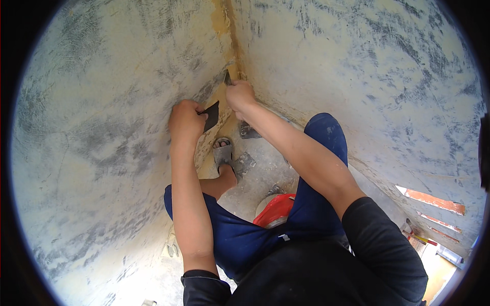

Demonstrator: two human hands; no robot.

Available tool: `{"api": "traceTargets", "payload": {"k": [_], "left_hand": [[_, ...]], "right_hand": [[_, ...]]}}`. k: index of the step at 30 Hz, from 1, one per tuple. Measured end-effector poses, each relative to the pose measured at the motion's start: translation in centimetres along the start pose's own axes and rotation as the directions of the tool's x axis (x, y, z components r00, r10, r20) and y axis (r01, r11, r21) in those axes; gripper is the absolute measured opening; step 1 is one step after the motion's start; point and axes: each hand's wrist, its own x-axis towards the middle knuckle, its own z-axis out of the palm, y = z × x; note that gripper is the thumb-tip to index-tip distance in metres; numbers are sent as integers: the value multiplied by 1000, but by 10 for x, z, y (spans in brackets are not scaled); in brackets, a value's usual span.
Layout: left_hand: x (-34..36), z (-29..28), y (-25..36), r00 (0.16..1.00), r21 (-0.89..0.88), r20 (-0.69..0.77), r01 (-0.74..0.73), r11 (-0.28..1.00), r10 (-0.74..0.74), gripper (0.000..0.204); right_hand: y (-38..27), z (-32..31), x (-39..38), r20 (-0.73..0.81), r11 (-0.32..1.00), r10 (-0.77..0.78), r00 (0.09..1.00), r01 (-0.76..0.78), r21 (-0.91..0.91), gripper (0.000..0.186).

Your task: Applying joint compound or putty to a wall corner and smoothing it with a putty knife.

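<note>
My left hand [186, 121] is closed around a flat dark putty blade [211, 115], held against the left wall [102, 112] near the corner. Just to its right, my right hand [240, 96] grips a narrow scraper [227, 78] whose tip presses into the yellowish corner seam [224, 30] where the left wall meets the right wall [367, 66]. Both walls are coated in patchy white and grey filler. The two hands are a short gap apart, both low in the corner.
Below the hands, my foot in a grey sandal [223, 153] stands on a dusty floor [260, 173]. A red-and-white bucket [273, 209] sits between my knees. Orange-edged boards [434, 201] and small tools lie at the lower right.
</note>
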Motion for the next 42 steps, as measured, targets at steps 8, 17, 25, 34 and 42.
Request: {"api": "traceTargets", "payload": {"k": [8,17,25,34,42], "left_hand": [[1,5,-2,999,7,-29,-27,1000,27,26],[2,5,5,999,1,-20,-28,1000,28,26],[0,1,1,999,18,-37,1,1000,0,27],[-3,1,5,1000,8,-7,8,1000,-8,27],[0,0,6,1000,-2,-4,23,1000,-23,27]], "right_hand": [[7,7,-3,-138,982,-168,976,153,-109,32],[5,-6,16,-90,998,-68,994,70,10,28],[3,1,17,-41,1000,-13,999,14,23,28],[7,0,17,-71,996,-85,994,84,-27,34],[1,-7,24,-71,996,-53,996,58,75,37]]}}
